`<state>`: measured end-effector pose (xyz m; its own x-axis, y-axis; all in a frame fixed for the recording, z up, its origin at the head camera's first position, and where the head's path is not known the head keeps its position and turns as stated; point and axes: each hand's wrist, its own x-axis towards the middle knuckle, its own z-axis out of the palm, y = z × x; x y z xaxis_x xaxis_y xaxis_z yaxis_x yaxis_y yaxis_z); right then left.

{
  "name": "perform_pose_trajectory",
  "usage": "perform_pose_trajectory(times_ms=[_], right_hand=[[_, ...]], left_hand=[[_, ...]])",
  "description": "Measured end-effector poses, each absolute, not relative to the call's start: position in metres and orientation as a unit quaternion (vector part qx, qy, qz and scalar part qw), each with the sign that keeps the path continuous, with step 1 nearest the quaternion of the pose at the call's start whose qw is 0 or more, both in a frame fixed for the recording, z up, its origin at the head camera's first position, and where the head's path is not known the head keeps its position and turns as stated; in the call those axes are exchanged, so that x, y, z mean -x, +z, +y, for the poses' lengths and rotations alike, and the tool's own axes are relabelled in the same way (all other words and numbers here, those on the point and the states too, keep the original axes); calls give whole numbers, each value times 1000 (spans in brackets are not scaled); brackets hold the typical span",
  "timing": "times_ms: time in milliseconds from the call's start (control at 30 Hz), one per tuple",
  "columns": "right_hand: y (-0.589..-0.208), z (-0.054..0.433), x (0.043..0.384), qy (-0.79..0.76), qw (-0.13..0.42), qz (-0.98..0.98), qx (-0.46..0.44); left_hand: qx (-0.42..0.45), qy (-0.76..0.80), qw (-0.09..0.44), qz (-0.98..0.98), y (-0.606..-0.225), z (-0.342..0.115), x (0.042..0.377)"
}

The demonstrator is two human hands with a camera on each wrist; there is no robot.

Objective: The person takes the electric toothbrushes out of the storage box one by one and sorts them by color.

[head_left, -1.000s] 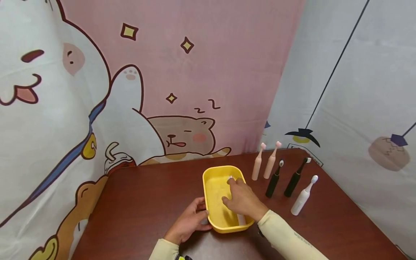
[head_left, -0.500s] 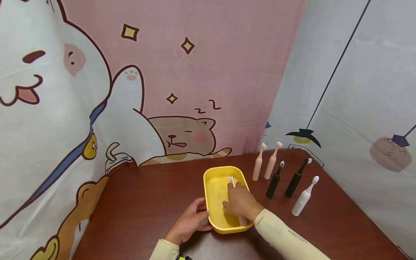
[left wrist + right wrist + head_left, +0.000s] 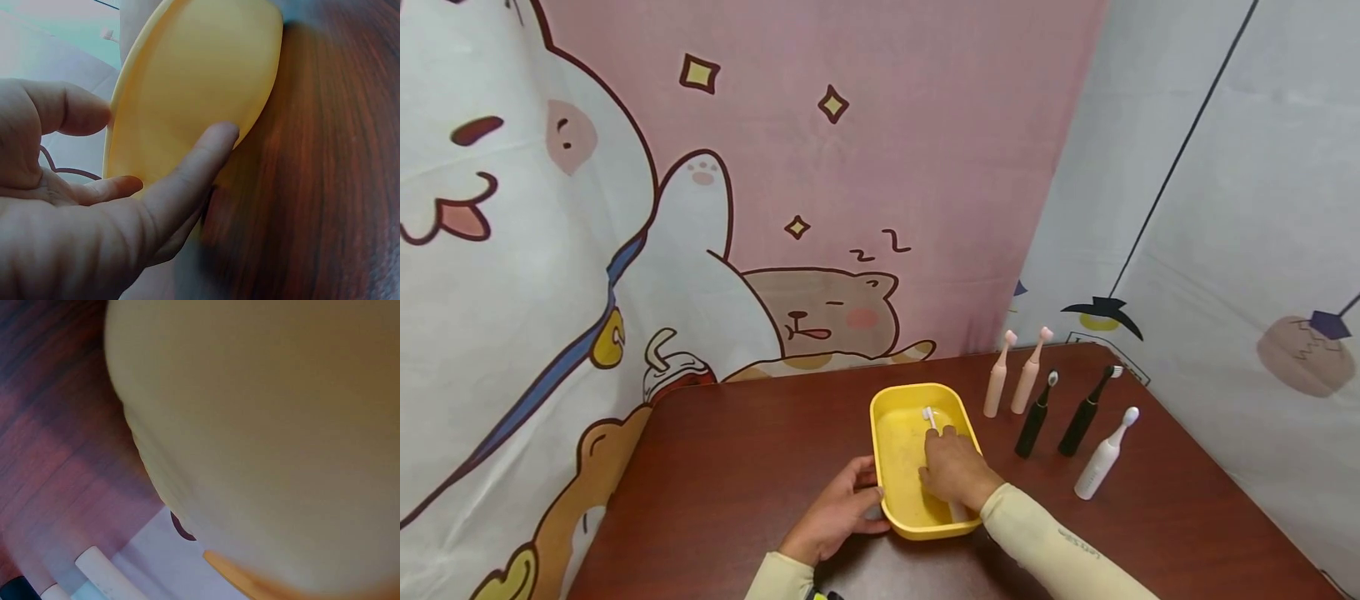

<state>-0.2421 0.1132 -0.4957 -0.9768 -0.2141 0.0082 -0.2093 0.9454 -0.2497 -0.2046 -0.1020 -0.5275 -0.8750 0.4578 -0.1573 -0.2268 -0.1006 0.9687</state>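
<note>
A yellow plastic tray (image 3: 898, 492) sits on the table. My left hand (image 3: 835, 517) rests at its left side, and in the left wrist view the thumb and fingers of that hand (image 3: 94, 225) touch the outer wall (image 3: 206, 69). Inside the tray lies a pale electric toothbrush (image 3: 930, 417), brush head towards the far end. My right hand (image 3: 957, 471) reaches down into the tray and holds this toothbrush around its middle; its fingertips are hidden beneath the hand. In the right wrist view the sleeve covers most of the picture.
Right of the tray, several electric toothbrushes stand upright: two pink ones (image 3: 996, 387) (image 3: 1026, 385), two black ones (image 3: 1033, 423) (image 3: 1081, 425) and a white one (image 3: 1099, 467). Behind the brown table (image 3: 737, 467) hangs a cartoon-printed cloth (image 3: 887, 167).
My right hand has drawn back slightly along the toothbrush and lowered its fingers around it. The brush head has come into view and shifted a little left. My left hand has stayed put.
</note>
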Motion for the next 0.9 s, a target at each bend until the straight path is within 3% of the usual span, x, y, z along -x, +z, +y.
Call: perform_pose_trajectory(times_ms=[900], right_hand=[[-499,115,254,-151,53,984,75]], left_hand=[[-88,735,240,628,-525,-102,204]])
